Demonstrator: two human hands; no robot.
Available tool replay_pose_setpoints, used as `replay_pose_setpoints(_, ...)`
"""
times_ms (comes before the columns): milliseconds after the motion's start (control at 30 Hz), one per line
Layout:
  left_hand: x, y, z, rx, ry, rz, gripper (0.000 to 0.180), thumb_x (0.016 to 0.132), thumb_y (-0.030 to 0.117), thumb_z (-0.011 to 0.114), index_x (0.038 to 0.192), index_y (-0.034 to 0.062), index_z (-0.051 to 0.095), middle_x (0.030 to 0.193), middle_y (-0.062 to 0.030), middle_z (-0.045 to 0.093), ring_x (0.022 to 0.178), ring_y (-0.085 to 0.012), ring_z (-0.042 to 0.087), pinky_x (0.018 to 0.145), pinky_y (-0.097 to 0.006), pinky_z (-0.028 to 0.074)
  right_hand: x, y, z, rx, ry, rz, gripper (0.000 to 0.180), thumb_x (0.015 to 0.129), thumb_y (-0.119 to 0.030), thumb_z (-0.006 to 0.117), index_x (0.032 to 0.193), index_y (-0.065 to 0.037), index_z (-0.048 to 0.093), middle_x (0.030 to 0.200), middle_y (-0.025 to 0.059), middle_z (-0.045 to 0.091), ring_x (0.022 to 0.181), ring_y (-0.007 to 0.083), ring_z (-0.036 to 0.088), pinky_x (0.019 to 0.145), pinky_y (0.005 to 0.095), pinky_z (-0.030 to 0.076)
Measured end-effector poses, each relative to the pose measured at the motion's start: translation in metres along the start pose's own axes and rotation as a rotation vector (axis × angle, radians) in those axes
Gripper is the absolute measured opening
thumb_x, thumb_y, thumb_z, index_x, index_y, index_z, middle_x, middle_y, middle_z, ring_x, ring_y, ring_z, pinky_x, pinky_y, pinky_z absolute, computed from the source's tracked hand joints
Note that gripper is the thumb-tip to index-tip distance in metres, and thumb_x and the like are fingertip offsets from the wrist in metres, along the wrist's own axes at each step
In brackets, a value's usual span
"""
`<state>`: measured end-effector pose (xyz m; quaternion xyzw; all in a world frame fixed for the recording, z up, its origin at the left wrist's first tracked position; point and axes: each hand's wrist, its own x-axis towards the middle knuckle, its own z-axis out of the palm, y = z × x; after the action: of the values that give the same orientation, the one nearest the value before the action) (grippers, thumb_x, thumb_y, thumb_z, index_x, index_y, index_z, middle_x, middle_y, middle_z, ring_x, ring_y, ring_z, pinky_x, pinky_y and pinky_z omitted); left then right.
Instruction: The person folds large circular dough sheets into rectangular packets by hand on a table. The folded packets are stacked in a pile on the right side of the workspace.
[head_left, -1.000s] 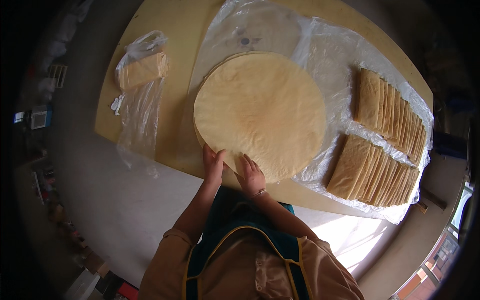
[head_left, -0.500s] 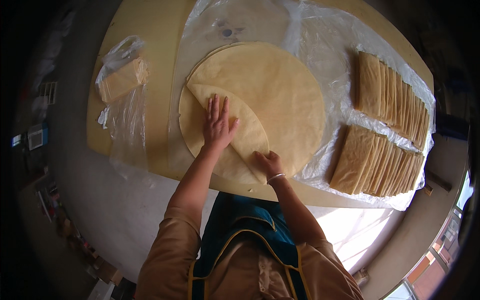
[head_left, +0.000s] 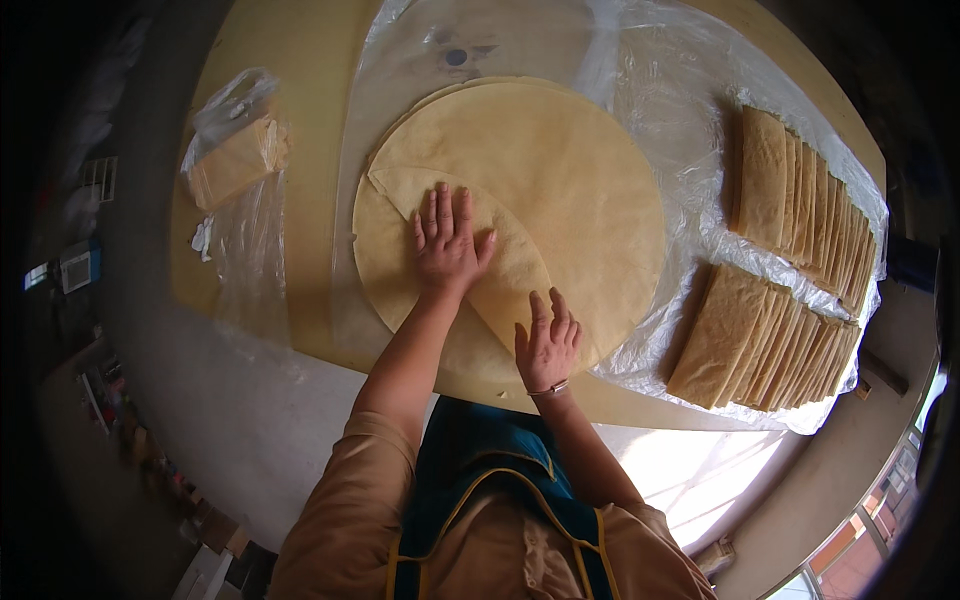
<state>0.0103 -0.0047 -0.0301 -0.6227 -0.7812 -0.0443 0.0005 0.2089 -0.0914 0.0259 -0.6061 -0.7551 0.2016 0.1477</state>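
A stack of large, round, thin tan pancakes [head_left: 580, 180] lies in the middle of the table. The top one has its left side turned over into a curved flap [head_left: 515, 240] with a straight fold. My left hand [head_left: 449, 255] rests flat on this flap, fingers stretched out and pointing away from me. At the near right end of the flap is my right hand [head_left: 550, 350], its fingers apart and slightly bent, gripping nothing. Whether its fingertips touch the pancake I cannot tell.
On the right, two rows of folded pancakes, a far row [head_left: 790, 190] and a near row [head_left: 750, 335], lie on clear plastic sheeting [head_left: 670, 150]. A plastic bag with a tan block-shaped package [head_left: 235, 165] sits at the left of the yellowish table [head_left: 310, 120].
My right hand has let go of the flap's near right edge and opened its fingers. My left hand stays flat on the flap.
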Motion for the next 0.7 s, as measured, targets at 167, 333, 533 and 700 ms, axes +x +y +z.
replay_pose_setpoints(167, -0.002, 0.001, 0.003, -0.067, -0.041, -0.014, 0.085, 0.095, 0.056, 0.059, 0.165, 0.0163, 0.031, 0.173, -0.0150, 0.019, 0.159, -0.0356, 0.019, 0.126, -0.059, 0.017, -0.013, -0.008, 0.020, -0.038, -0.492, -0.332, 0.081, 0.093, -0.053, 0.065, 0.160, -0.015, 0.041, 0.170, 0.0013, 0.033, 0.157, 0.0172, 0.029, 0.127, 0.0486, 0.019)
replay_pose_setpoints(333, 0.000, -0.001, -0.003, -0.127, -0.086, -0.015, 0.083, 0.097, 0.055, 0.059, 0.164, 0.0163, 0.031, 0.173, -0.0164, 0.018, 0.159, -0.0383, 0.019, 0.126, -0.060, 0.016, -0.018, 0.014, 0.031, -0.038, -0.425, -0.459, 0.087, 0.092, -0.056, 0.064, 0.162, -0.013, 0.036, 0.172, 0.0016, 0.029, 0.158, 0.0196, 0.025, 0.128, 0.0448, 0.018)
replay_pose_setpoints(533, -0.055, -0.020, -0.038, -0.491, 0.226, -0.242, 0.072, 0.092, 0.013, 0.076, 0.153, 0.0024, 0.039, 0.154, -0.0258, 0.037, 0.142, -0.0435, 0.041, 0.114, -0.050, 0.041, 0.029, 0.053, -0.032, 0.117, -0.111, -0.252, 0.067, 0.091, -0.029, 0.075, 0.151, -0.010, 0.050, 0.163, 0.0151, 0.040, 0.149, 0.0355, 0.039, 0.122, 0.0516, 0.030)
replay_pose_setpoints(700, -0.099, 0.000, -0.019, -1.197, -0.081, -0.929, 0.078, 0.087, 0.007, 0.080, 0.151, -0.0024, 0.037, 0.136, -0.0210, 0.049, 0.105, -0.0256, 0.062, 0.093, -0.037, 0.053, 0.158, 0.163, -0.058, -0.041, 0.254, 0.186, 0.056, 0.088, -0.017, 0.075, 0.139, -0.002, 0.057, 0.145, 0.0235, 0.056, 0.132, 0.0433, 0.051, 0.111, 0.0496, 0.043)
